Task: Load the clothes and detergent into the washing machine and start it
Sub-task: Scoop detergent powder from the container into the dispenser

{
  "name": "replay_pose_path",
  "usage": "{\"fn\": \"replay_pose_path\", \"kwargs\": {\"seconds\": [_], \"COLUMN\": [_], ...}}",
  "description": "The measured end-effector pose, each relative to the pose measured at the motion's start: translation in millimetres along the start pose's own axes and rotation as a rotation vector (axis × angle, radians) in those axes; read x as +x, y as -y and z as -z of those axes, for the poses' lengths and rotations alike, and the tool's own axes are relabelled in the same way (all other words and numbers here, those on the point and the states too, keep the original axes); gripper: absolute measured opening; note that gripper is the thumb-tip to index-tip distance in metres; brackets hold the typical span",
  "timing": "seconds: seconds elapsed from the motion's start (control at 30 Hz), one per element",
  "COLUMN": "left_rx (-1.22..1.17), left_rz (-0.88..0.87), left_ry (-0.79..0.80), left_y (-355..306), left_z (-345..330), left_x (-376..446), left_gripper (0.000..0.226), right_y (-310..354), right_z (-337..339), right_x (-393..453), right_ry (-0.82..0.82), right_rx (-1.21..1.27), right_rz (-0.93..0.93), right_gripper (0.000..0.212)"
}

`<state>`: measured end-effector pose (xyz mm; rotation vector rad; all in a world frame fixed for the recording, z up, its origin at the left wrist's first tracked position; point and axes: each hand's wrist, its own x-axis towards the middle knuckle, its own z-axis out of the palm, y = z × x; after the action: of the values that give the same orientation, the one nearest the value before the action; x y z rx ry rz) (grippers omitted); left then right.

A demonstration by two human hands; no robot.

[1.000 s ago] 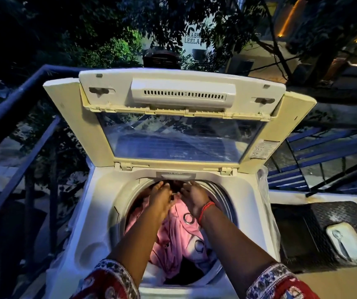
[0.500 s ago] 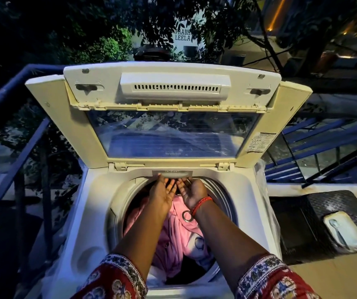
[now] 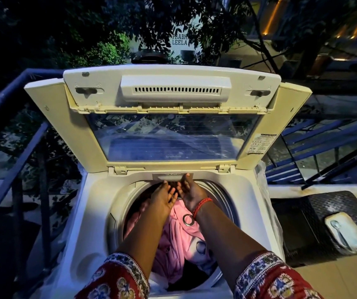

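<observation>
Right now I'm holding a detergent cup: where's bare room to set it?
The white deck left of the drum is bare. The wicker stand around the spoon tray has space. The drum mouth is crowded: both hands over pink clothes.

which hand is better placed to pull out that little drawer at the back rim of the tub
Right, probably. The right hand has fingertips touching the small drawer; the left hand sits just below it.
</observation>
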<state>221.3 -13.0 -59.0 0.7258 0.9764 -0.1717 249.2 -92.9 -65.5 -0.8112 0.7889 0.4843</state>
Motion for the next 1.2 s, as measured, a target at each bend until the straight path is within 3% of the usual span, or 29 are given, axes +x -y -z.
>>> {"fn": "replay_pose_path", "kwargs": {"seconds": [0.13,0.27,0.4,0.53,0.7,0.9,1.03,1.2], "left_rx": [-0.019,0.002,-0.038,-0.011,0.102,0.188,0.312,0.496], "left_rz": [-0.034,-0.040,-0.012,0.006,0.029,0.056,0.069,0.002], "left_ry": [0.032,0.066,0.102,0.113,0.092,0.143,0.146,0.122], "left_y": [11.0,21.0,25.9,30.0,30.7,28.7,27.7,32.3], "left_z": [8.1,11.6,17.2,31.7,45.3,54.2,51.7,46.7], "left_x": [4.7,3.4,2.4,-0.5,-7.3,-19.5,-35.7,-56.0], "left_gripper": [0.037,0.056,0.071,0.083,0.071,0.069,0.061,0.046], "right_y": [-0.1,-6.3,-10.0,-18.0,-26.8,-27.1,-26.8,-26.2], "right_z": [6.9,12.6,17.4,28.4,37.4,41.1,45.2,61.9], "right_x": [-4.7,-6.2,-9.9,-16.8,-22.1,-36.5,-48.9,-69.5], "right_ry": [0.057,0.062,0.057,0.078,0.111,0.130,0.075,-0.032], "right_rx": [0.021,-0.037,-0.046,-0.027,-0.044,-0.087,-0.165,-0.445], "right_rz": [-0.006,0.042,0.030,0.012,0.038,0.059,0.093,0.309], "right_gripper": [0.016,0.039,0.016,0.013,0.010,0.032,0.034,0.049]}}
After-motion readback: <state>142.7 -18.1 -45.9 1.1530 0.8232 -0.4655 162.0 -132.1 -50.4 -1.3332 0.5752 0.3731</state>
